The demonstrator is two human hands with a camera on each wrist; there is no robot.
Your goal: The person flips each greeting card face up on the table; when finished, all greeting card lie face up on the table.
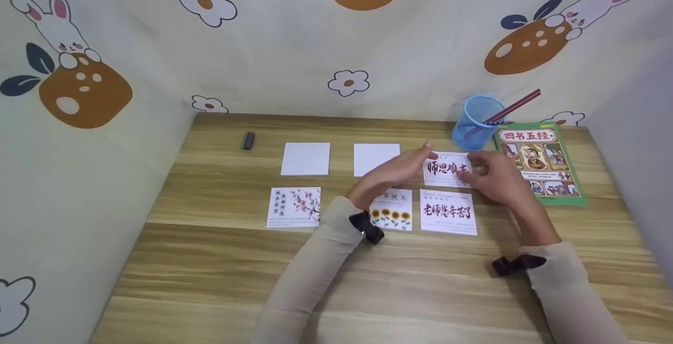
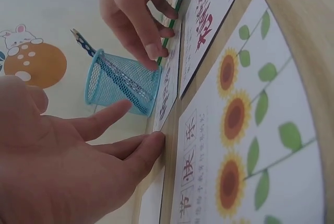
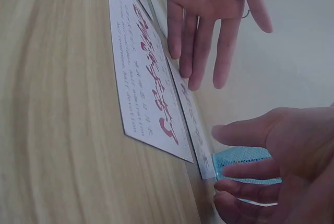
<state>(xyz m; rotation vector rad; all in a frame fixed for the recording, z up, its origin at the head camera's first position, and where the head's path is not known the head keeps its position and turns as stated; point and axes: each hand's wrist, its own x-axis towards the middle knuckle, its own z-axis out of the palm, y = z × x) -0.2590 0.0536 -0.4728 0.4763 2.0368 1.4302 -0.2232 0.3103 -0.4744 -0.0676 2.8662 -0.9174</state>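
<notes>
A white card with red brush lettering (image 1: pixel 447 170) lies flat in the back row at the right. My left hand (image 1: pixel 397 171) reaches over another back-row card, and its extended fingers touch the lettered card's left edge. At the opposite edge is my right hand (image 1: pixel 494 176), thumb and fingers loosely bent and spread beside the card. Just in front lies a second red-lettered card (image 1: pixel 448 212). A sunflower card (image 1: pixel 391 219) sits partly beneath the left wrist. In the left wrist view, the left fingertips (image 2: pixel 156 139) meet the card's edge.
Two blank white cards (image 1: pixel 306 159) and a blossom card (image 1: pixel 293 207) lie to the left. A blue mesh cup (image 1: pixel 473 118) holding pencils (image 1: pixel 518 106) stands behind the right hand, with a green-bordered book (image 1: pixel 552 165) beside it. A small dark block (image 1: pixel 249 140) lies at back left.
</notes>
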